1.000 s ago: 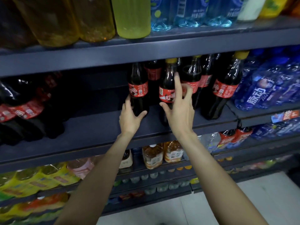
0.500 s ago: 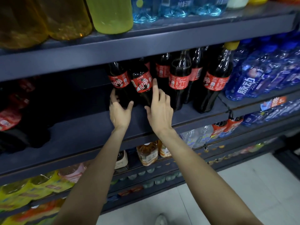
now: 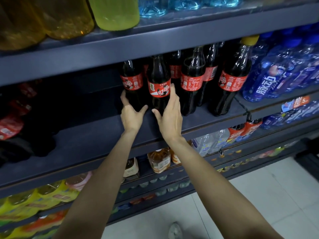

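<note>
The left hand (image 3: 132,118) has its grip around the low part of the far-left cola bottle (image 3: 132,81), with fingers on one side and the thumb on the other. The right hand (image 3: 170,118) has its grip on the next cola bottle (image 3: 159,87), with long fingers up its right side and the thumb low on its left side. Both bottles stand side by side on the dark shelf (image 3: 86,135). More cola bottles (image 3: 191,83) stand just beside them on the right. Blue drink bottles (image 3: 269,81) are further right.
</note>
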A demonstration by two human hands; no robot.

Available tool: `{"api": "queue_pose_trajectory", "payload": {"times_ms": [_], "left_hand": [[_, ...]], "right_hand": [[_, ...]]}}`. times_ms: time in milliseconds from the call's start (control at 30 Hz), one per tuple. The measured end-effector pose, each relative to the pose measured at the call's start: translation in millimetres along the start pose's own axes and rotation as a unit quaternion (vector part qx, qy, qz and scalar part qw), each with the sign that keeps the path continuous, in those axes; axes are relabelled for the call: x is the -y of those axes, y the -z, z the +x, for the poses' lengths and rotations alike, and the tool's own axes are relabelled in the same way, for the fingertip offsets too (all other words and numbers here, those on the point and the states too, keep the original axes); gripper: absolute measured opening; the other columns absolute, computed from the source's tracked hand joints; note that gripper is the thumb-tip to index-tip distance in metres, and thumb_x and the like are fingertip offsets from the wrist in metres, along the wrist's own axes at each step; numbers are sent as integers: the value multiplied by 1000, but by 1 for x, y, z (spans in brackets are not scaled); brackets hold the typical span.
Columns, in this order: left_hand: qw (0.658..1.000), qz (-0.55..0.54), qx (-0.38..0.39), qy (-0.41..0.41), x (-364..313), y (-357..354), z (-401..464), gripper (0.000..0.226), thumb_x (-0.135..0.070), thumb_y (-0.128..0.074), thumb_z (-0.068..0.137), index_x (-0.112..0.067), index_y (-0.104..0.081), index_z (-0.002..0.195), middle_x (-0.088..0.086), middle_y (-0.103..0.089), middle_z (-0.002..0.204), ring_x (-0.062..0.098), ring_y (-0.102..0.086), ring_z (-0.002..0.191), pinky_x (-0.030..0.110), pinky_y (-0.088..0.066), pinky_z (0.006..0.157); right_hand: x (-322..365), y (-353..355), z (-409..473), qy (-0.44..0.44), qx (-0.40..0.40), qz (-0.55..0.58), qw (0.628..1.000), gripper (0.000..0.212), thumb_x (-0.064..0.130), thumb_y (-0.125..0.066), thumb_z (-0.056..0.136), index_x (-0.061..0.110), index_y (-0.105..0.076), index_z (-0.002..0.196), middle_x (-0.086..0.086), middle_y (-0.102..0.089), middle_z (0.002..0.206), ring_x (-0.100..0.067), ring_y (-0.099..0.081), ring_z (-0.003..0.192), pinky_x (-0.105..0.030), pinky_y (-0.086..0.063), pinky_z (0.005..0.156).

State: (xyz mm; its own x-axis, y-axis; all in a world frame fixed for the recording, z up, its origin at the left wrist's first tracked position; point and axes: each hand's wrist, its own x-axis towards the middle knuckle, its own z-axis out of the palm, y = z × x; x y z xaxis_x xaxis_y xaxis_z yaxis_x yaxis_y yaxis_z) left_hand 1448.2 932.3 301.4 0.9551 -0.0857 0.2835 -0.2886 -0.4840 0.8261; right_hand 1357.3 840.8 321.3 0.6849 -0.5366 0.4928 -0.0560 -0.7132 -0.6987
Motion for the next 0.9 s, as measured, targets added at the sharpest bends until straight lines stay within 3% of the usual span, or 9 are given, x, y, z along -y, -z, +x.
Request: {"api": "queue_pose_trajectory", "payload": {"times_ms": [167,300,433,567,633,767,833,900], "left_hand": [[998,9,52,26,-2,11,-8,93,-32,-71,79,-23,-11,150,7,-47,142,25,-43,130,46,-40,106],[999,-21,36,34,-21,24,-54,84,-25,-67,87,-20,-13,151,1,-31,152,17,-27,141,39,-25,116],[992,-110,-57,-37,-67,21,-132,48,-20,-58,94,-18,-41,138,-2,-50,135,7,-46,125,35,-38,109],[969,-149,-53,-189,-111,-27,-225,18,-15,-50,96,-12,-57,113,2,-64,103,13,-62,98,31,-49,88],[960,-147,-5,-237,-130,-66,-276,14,-17,-49,96,-18,-59,104,-4,-66,93,16,-65,88,32,-50,81],[934,-110,184,-287,-166,-160,-393,16,-25,-52,95,-17,-65,98,-6,-69,86,10,-66,79,25,-51,74],[908,-62,308,-278,-175,-213,-453,18,-27,-55,91,-17,-67,100,-12,-68,86,2,-62,78,18,-49,73],[864,2,454,-216,-179,-264,-512,18,-26,-59,89,-22,-67,105,-14,-67,87,2,-62,81,26,-53,77]], "right_hand": [[0,22,-12,5,57,-1,998,91,29,-64,88,14,1,151,-7,-25,154,-22,-28,139,-34,-47,90],[-13,66,-35,54,84,31,994,76,28,-57,93,17,-9,151,-4,-26,153,-19,-28,139,-24,-34,97],[-53,130,-67,100,96,40,989,59,23,-55,95,16,-26,147,-5,-39,145,-19,-35,133,-26,-32,104],[-116,215,-123,161,-36,-3,986,31,13,-59,91,5,-60,120,-7,-65,110,-21,-56,102,-32,-44,92],[-156,262,-161,157,-102,-46,981,20,12,-60,89,5,-69,105,-5,-69,96,-22,-59,90,-33,-47,87],[-250,373,-258,59,-113,-139,982,17,13,-56,91,8,-69,101,-3,-69,84,-24,-62,80,-33,-48,72],[-294,432,-310,-17,-111,-189,975,17,12,-57,89,10,-69,101,-1,-69,87,-20,-61,82,-29,-48,72],[-330,487,-363,-106,-99,-229,963,19,14,-57,88,12,-69,103,2,-70,94,-17,-60,87,-24,-46,75]]}}
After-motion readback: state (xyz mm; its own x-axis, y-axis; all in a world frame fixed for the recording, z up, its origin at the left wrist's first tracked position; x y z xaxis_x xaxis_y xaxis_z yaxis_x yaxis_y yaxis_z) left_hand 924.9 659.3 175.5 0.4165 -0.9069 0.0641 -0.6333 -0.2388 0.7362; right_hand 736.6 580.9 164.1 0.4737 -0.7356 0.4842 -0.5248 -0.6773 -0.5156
